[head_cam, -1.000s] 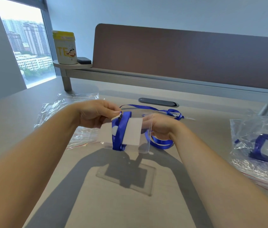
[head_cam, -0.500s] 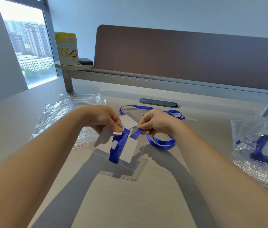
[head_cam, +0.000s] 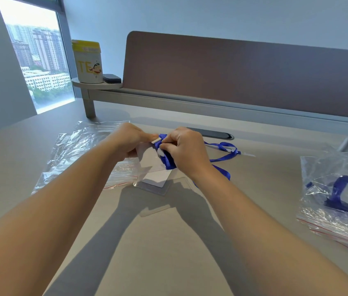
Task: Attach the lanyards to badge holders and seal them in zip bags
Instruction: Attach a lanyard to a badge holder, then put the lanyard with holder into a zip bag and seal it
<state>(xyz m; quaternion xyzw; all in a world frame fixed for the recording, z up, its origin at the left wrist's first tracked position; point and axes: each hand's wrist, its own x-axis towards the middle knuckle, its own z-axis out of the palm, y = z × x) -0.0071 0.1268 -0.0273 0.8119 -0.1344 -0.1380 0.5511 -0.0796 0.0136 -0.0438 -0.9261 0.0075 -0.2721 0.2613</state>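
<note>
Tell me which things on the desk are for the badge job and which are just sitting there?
For the job:
- blue lanyard, pinched by the right hand
- clear badge holder, held by the left hand
- empty zip bags
- filled zip bag

Just sitting there:
- yellow-lidded tub on the little shelf
- small dark block beside it

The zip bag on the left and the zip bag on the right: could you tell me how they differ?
The left zip bag lies flat and looks empty; the right zip bag is crumpled and holds a blue lanyard. The left one lies beside the left hand; the right one lies apart from both hands. Both are clear with red lines.
</note>
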